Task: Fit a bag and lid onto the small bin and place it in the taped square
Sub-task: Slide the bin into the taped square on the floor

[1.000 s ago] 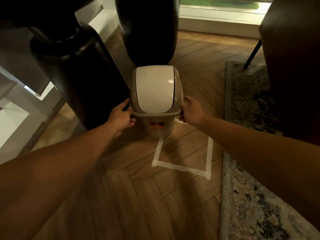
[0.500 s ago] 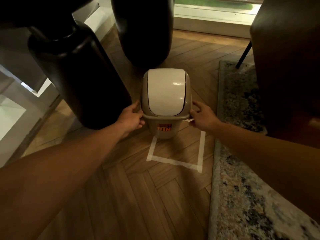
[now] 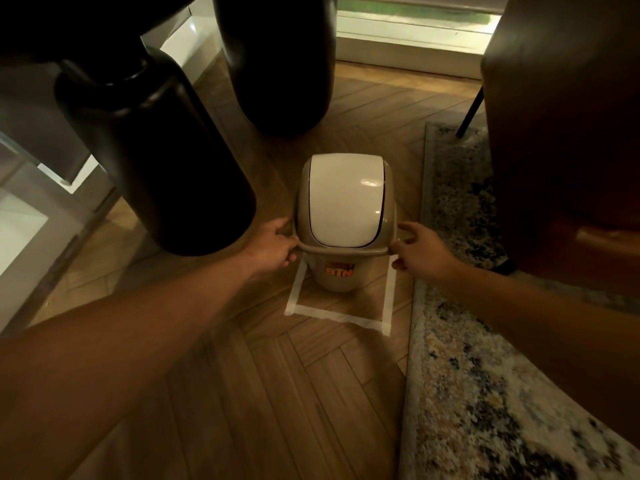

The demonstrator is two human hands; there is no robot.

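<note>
The small beige bin (image 3: 337, 277), with an orange label, stands on the wooden floor inside the white taped square (image 3: 334, 316). Its swing lid (image 3: 344, 199), beige with a white flap, is fitted on top. No bag shows under the lid. My left hand (image 3: 275, 242) grips the lid's rim on the left side. My right hand (image 3: 417, 251) is at the right side of the rim with its fingers spread, the thumb just touching the edge.
Two thick dark table legs stand close by, one (image 3: 156, 154) left of the bin and one (image 3: 277, 57) behind it. A patterned rug (image 3: 467, 375) borders the square on the right. A dark chair (image 3: 561, 133) stands on the rug.
Both hands carried the bin towards me and to the right, from behind the tape into the square. My right hand's fingers have come off the rim and spread.
</note>
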